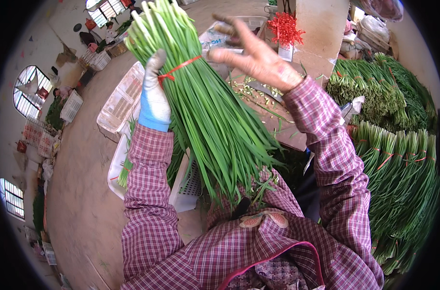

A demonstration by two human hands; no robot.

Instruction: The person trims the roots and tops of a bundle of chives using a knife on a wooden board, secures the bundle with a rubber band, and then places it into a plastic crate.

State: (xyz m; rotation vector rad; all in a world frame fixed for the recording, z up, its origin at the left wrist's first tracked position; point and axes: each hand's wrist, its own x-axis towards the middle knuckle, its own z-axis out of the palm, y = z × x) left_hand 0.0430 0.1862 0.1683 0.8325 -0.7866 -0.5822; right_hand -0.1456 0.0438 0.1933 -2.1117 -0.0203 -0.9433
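Observation:
My left hand (156, 94), in a white and blue work glove, is closed around a large bundle of green garlic chives (212, 119). A red tie (180, 67) circles the bundle just beside my thumb. The pale cut ends point up and away; the leaves fan down towards my lap. My bare right hand (256, 54) is raised to the right of the bundle, fingers spread and slightly blurred, holding nothing. Below it, a knife blade (265, 90) lies among chopped bits on a board (290, 136).
Tied chive bundles (397, 156) are stacked at the right. Red ties (286, 29) hang by a pillar (316, 32). Plastic crates (122, 98) stand left of and beyond the board. A white crate (187, 192) with chives is below my left arm. People sit by crates along the far wall.

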